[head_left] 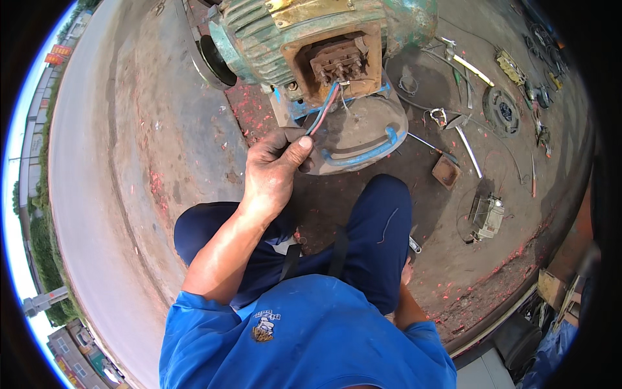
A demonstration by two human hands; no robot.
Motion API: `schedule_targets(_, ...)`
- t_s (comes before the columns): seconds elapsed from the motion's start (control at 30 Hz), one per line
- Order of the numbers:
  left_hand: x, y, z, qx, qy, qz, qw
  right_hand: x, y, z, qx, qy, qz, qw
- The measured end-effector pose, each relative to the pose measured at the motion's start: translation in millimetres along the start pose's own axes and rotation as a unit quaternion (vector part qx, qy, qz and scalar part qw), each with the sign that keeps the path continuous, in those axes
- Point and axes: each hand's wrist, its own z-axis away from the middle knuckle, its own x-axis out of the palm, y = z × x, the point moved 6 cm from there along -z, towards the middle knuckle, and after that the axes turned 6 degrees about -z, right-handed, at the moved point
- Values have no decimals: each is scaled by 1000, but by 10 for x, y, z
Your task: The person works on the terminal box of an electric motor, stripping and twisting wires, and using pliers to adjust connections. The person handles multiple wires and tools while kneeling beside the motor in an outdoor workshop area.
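Observation:
My left hand (278, 161) is closed, pinching a blue wire (319, 119) and a red wire (331, 104) between thumb and fingers. Both wires come out of the open, rusty terminal box (299, 71) of a green electric motor (249, 35), where the terminal block (338, 63) shows. Beyond my right knee, only a small part of my right hand (407, 272) appears, its fingers hidden by the leg. The metal end of a wrench-like tool (414, 245) pokes out close to it; whether that hand holds it cannot be seen.
A round, dusty base with a blue handle (356, 159) sits below the motor. On the right, the ground holds a screwdriver (424, 141), a rusty box cover (446, 171), a white-handled tool (473, 69), a metal-framed device (487, 216), a round part (501, 111) and loose cables.

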Motion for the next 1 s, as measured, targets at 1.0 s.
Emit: schedule_targets(1.0,68,32,6,-5,-7,4,1000,-4595,-4490,1,-428,-269,-241,828)
